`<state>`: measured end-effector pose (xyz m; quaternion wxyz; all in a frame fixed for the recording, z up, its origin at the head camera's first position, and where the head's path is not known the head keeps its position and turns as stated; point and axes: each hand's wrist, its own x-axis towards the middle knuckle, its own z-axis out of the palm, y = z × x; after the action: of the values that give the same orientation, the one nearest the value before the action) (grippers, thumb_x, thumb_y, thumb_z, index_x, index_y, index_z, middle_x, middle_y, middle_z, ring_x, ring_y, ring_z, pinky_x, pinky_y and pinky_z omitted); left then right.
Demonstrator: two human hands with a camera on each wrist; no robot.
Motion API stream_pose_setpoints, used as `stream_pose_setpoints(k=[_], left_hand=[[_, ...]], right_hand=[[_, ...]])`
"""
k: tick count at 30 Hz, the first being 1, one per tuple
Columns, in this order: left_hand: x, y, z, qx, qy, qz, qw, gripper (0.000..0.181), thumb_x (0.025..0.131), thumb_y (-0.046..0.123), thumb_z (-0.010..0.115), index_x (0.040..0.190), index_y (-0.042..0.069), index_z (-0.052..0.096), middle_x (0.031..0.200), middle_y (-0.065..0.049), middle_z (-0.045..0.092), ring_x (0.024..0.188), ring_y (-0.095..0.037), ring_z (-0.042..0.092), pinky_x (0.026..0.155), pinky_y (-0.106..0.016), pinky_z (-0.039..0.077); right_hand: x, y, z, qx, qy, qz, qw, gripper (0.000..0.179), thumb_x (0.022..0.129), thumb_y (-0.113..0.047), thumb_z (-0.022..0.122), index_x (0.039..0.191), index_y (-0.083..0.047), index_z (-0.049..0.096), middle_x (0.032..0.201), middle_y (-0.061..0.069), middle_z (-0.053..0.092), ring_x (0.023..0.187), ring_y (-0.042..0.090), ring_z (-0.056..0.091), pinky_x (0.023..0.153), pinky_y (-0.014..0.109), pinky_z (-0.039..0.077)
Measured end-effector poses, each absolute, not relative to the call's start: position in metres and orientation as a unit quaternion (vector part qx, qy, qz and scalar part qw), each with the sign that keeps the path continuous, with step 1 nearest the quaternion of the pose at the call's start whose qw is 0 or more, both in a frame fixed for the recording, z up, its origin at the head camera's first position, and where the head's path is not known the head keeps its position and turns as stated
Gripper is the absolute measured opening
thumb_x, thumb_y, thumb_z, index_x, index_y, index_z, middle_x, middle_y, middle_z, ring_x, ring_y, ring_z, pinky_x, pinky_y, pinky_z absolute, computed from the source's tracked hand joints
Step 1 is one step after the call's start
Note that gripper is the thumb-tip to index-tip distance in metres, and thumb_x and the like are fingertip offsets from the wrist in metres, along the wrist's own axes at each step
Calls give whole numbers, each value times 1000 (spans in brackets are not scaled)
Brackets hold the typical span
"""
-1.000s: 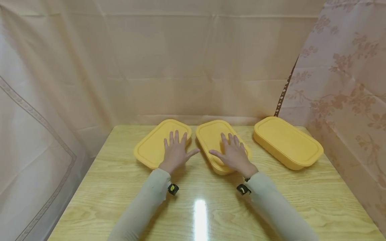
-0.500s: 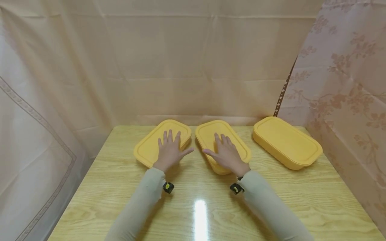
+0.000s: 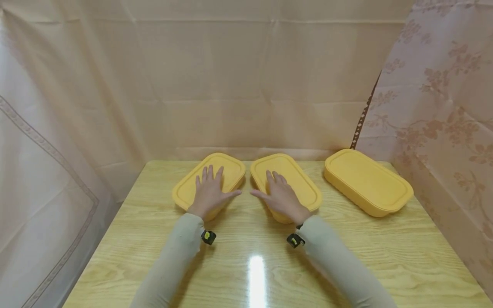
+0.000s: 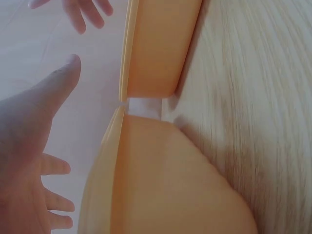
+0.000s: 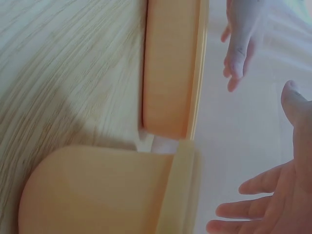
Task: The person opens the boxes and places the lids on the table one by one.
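Here's the wooden desk [image 3: 246, 241], its near edge cut off. Along its far side, three lidded yellow boxes: the right box [image 3: 367, 182] in full view, the left box [image 3: 232, 176] and middle box [image 3: 298, 182] part-hidden beneath hovering hands. Left hand [image 3: 209, 194], right hand [image 3: 282, 196], each grip spread above its lid; the right's little finger is hard to make out.
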<state>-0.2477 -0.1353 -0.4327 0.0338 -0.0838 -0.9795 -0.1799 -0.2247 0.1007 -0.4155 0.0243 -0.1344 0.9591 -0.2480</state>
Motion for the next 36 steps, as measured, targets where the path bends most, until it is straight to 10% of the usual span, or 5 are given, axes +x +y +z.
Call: stream_pose_setpoints(k=[36], left_hand=[[-275, -217, -431, -55, -976, -208, 30, 111, 79, 72, 61, 154, 1, 20, 159, -28, 14, 146, -48, 14, 114, -69, 13]], right_hand=[[-216, 22, -431, -124, 910, -386, 82, 95, 92, -70, 41, 151, 2, 26, 159, 25, 20, 146, 43, 23, 115, 60, 27]])
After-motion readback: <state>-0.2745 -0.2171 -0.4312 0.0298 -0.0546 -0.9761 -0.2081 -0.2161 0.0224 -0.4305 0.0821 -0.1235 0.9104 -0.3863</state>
